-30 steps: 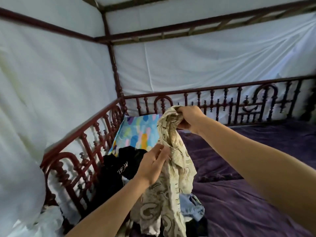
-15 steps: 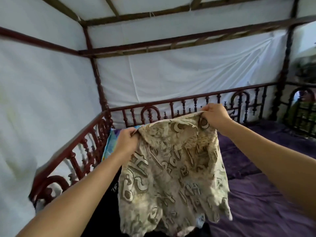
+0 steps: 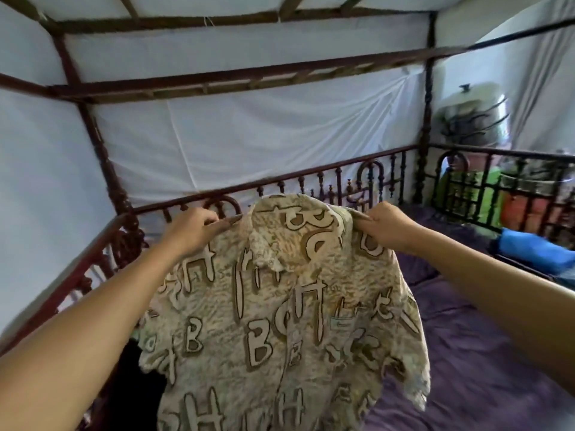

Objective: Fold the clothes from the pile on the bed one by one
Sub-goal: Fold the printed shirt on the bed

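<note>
Purple bed (image 3: pixel 466 353); left hand (image 3: pixel 189 234), right hand (image 3: pixel 389 227) pinch shirt (image 3: pixel 280 321) shoulders.

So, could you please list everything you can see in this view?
shirt: one, beige with brown letters, held up over the bed.
sheet: one, purple, on the bed at right.
dark clothes: count unclear, black, lower left behind the shirt.
bed frame: one, dark red-brown, rails and canopy around the bed.
net: one, white, hung behind the frame.
blue bundle: one, blue, right edge by the rail; blurred.
left hand: one, bare, grips the shirt's top, left side.
right hand: one, bare, grips its top, right side.
</note>
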Available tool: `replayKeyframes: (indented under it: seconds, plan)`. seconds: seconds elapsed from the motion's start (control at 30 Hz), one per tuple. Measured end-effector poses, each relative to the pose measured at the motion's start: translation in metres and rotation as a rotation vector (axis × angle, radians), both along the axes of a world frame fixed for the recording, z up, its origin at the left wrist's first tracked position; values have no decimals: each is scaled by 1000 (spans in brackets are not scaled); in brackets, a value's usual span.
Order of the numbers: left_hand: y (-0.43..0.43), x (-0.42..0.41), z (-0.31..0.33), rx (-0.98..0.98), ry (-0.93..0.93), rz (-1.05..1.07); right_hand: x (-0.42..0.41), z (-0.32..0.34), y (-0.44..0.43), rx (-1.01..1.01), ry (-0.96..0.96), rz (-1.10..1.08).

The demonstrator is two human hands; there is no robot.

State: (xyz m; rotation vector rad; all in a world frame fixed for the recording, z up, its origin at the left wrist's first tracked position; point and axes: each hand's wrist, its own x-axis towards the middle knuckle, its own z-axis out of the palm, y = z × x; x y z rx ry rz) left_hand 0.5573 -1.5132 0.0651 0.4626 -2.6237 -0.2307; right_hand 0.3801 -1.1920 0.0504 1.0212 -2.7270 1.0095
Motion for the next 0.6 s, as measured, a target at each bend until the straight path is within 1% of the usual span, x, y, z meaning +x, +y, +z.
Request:
replayKeyframes:
  seconds: [0.03, 0.1, 0.17, 0.23, 0.37, 0.47, 0.53, 0.6]
  plan:
    - [0, -4, -11, 33, 12, -17, 0, -11, 5, 14, 21, 22]
    - [10, -15, -28, -3, 46, -25, -2, -36, 15, 9, 28, 83]
    - [25, -29, -36, -168, 32, 21, -1, -61, 25, 11, -6, 129]
    - [34, -44, -37, -333, -24, 52, 2, -81, 36, 23, -43, 158]
    - [38, -78, -43, -516, -124, 5, 4, -105, 58, -1, -82, 150]
    - [55, -110, -46, -576, -170, 22, -1, -119, 69, 33, -83, 199]
    - [67, -136, -48, -586, -167, 54, -11, -131, 79, 32, -81, 207]
    - [75, -162, -58, -548, -137, 92, -27, -145, 95, 9, -76, 167]
